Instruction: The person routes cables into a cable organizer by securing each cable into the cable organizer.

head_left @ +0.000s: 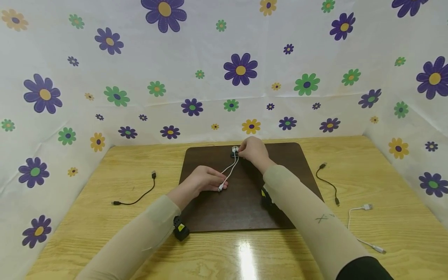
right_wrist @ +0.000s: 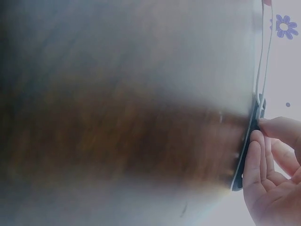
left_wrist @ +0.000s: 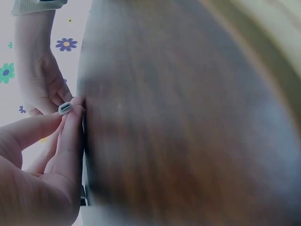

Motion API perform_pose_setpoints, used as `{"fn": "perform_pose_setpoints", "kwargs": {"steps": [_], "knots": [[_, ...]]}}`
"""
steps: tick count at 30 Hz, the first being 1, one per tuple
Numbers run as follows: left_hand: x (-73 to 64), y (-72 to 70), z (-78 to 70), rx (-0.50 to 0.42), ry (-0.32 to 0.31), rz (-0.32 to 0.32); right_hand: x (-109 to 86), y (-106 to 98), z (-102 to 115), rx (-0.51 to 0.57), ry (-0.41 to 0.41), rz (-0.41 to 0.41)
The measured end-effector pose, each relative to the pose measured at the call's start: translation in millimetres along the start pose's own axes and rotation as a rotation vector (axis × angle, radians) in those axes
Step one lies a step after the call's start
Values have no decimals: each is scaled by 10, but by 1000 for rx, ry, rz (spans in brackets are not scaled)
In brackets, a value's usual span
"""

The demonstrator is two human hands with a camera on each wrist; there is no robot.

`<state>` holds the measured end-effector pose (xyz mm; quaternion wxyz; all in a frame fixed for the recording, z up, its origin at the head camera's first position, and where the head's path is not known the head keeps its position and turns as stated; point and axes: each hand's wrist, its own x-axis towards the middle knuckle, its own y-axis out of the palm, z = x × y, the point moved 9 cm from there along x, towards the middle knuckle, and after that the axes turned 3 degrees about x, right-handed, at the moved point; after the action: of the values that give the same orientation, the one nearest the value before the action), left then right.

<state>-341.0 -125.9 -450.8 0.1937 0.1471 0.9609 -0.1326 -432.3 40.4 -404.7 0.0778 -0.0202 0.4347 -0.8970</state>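
Two white cable strands [head_left: 233, 167] run between the hands over the dark brown board [head_left: 231, 212], and we can't tell whether they're one cable or a pair. Our left hand [head_left: 204, 179] sits left of the board's middle, thumb and finger pinching a slim white connector [left_wrist: 65, 108]; from the left wrist we can see its slotted mouth, looks like USB-C. Our right hand [head_left: 254, 152] is up at the board's far edge, fingertips pinched together on the cable, right beside a small black piece [head_left: 233, 154]. White plug ends show there too, though they're too small for us to say how they sit on it.

Around the board, on the yellow wood-grain table [head_left: 105, 233], we've got a short black USB cable [head_left: 143, 195] over on the left, another black cable [head_left: 328, 182] just off the board's right side, and a loose white USB cable [head_left: 349, 219] nearer us on the right. Behind everything hangs a white flower-print cloth [head_left: 203, 46].
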Motion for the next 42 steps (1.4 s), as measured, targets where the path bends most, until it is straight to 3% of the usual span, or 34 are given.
{"fn": "perform_pose_setpoints", "kwargs": {"steps": [5, 13, 28, 37, 42], "knots": [[-36, -51, 11, 11, 33, -6, 8, -3, -7, 6, -3, -6], [-88, -173, -2, 37, 61, -87, -10, -16, 7, 12, 0, -17], [-164, -194, -4, -32, 91, -47, 12, -2, -7, -18, 11, -17], [-223, -31, -21, -28, 49, 52, 52, 23, -46, -28, 42, -13], [-224, -14, 6, -23, 52, 64, 7, 16, -21, -26, 20, -26]]}}
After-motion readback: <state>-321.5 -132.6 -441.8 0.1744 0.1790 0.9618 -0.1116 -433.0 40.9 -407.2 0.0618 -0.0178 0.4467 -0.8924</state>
